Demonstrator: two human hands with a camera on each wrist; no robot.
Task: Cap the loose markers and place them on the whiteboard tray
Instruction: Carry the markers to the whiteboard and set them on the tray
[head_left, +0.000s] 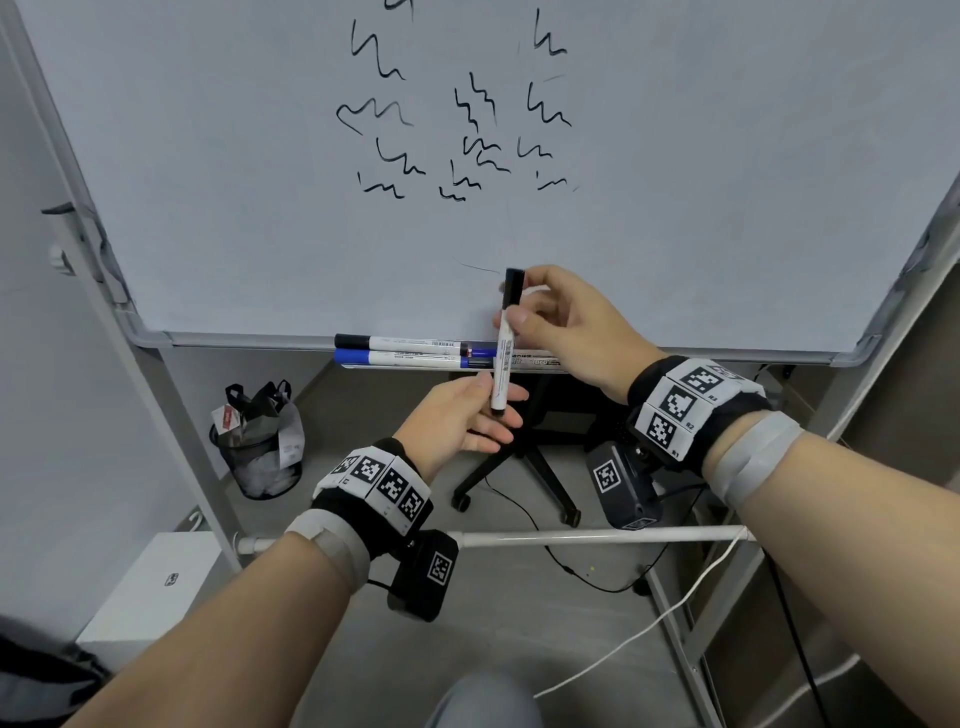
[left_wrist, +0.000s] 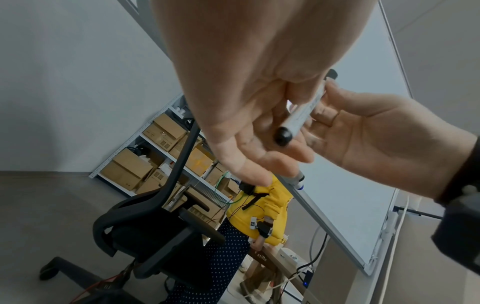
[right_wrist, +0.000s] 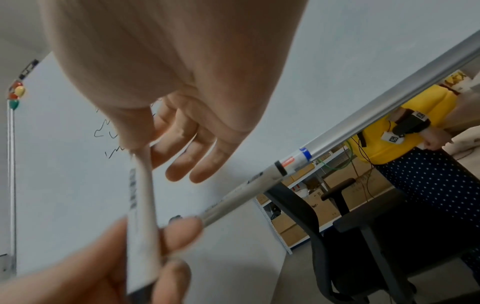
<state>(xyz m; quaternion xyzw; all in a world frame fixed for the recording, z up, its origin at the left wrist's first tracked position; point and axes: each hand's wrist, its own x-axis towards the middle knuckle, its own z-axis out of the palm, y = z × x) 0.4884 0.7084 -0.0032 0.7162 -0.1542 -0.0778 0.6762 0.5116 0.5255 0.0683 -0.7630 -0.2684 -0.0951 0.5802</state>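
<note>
A white marker (head_left: 503, 358) with a black cap stands nearly upright in front of the whiteboard tray (head_left: 249, 339). My right hand (head_left: 519, 314) pinches it just below the cap with thumb and forefinger, the other fingers spread. My left hand (head_left: 496, 402), palm up, holds its lower end between thumb and fingers. The left wrist view looks along the marker (left_wrist: 298, 115) from its black butt end, and in the right wrist view the marker (right_wrist: 141, 205) runs between both hands. A black-capped marker (head_left: 400, 342) and a blue-capped marker (head_left: 400, 357) lie on the tray, with more behind my hands.
Black scribbles cover the whiteboard (head_left: 675, 182). Below it are a black office chair (head_left: 519, 467), a mesh waste bin (head_left: 262, 457), a white box (head_left: 156, 582), the stand's white crossbar (head_left: 597, 535) and floor cables. A person in a yellow top (left_wrist: 259, 207) stands behind the board.
</note>
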